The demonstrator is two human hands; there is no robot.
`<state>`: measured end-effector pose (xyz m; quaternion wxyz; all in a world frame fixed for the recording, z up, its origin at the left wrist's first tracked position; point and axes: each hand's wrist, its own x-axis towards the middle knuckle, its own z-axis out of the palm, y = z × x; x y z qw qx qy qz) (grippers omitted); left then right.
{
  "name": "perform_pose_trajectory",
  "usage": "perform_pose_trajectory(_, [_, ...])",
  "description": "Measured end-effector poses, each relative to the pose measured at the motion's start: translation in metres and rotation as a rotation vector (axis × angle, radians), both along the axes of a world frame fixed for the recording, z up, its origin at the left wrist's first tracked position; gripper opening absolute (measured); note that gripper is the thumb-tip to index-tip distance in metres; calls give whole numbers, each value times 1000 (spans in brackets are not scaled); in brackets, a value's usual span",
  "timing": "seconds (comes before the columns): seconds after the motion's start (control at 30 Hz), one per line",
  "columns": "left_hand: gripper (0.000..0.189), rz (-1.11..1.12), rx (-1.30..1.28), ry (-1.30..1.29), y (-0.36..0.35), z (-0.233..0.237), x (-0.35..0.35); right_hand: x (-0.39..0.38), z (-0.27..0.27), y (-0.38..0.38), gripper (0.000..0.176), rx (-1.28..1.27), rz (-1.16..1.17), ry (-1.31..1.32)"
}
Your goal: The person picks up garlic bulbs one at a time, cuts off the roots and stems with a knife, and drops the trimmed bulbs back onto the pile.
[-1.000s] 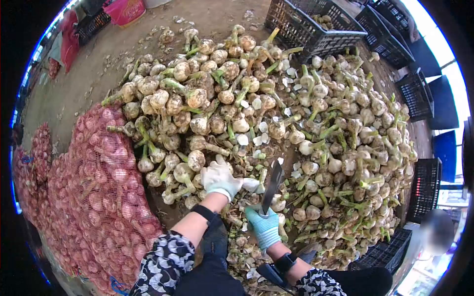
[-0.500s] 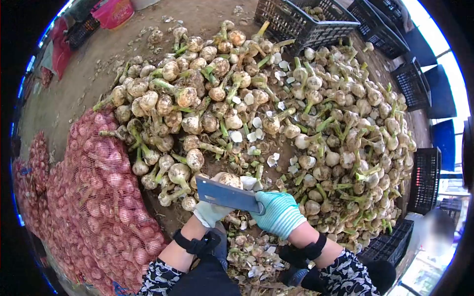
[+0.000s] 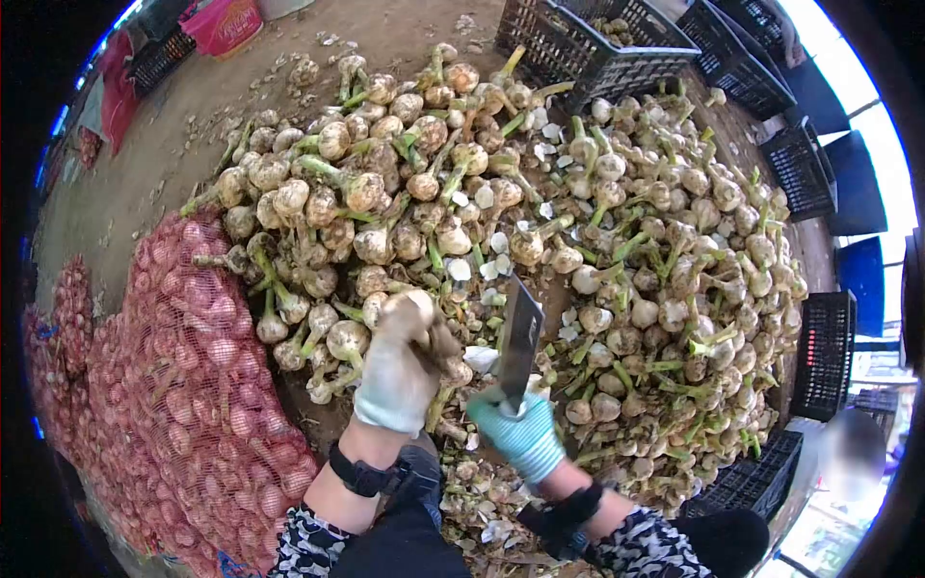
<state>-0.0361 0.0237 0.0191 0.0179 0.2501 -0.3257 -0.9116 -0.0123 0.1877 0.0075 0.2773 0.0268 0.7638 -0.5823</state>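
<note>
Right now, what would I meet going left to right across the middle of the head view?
Large net sack, left hand, knife, right bulb heap, black crate.

Garlic bulbs [image 3: 365, 192] on brown floor [image 3: 193, 125]

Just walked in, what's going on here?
A person in gloves sits or crouches before garlic-like bulbs with stems. The right hand grips a broad knife, blade pointing up and away from the body. The left hand is motion-blurred at the near edge of the left heap; whether it holds a bulb is unclear. The blade is apart from that hand. A second heap lies to the right, a filled net sack to the left.
</note>
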Motion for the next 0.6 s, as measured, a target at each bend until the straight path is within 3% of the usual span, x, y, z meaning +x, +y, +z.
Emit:
perform_pose_trajectory(0.03, [27,0,-4,1,1,-1,-5,13,-3,-13,16,-129,-84,-4])
perform_pose_trajectory(0.1, [27,336,345,-94,0,-9,-10,28,-10,-36,13,-224,-181,-172])
perform_pose_trajectory(0.17, [28,346,390,-119,-5,-12,-3,42,-26,-55,15,-217,-252,-150])
perform_pose_trajectory(0.23, [30,342,396,-13,-10,-11,3,48,-49,-60,19,-77,-28,-185])
perform_pose_trajectory(0.3, [38,319,463,4,-23,8,8,58,-61,-62,24,-95,-302,-541])
perform_pose_trajectory(0.37, [30,266,-241,67,-18,38,8,54,-56,-38,24,-100,-302,-565])
perform_pose_trajectory(0.4, [27,191,-467,22,-14,36,7,52,-58,-30,22,-121,-248,-359])
perform_pose_trajectory(0.43, [26,112,-691,-27,-11,30,8,45,-57,-13,22,-85,-173,-387])
perform_pose_trajectory(0.47, [54,41,-1124,209,-15,20,12,32,-45,-3,22,-109,-137,-296])
perform_pose_trajectory(0.5, [63,-27,-1336,292,-12,15,13,19,-32,6,23,-130,-106,-207])
perform_pose_trajectory(0.57, [66,-128,-1260,289,-3,1,16,-8,-5,22,24,100,111,-101])
perform_pose_trajectory(0.6, [66,-233,-1113,211,1,10,16,-11,1,25,25,42,94,-29])
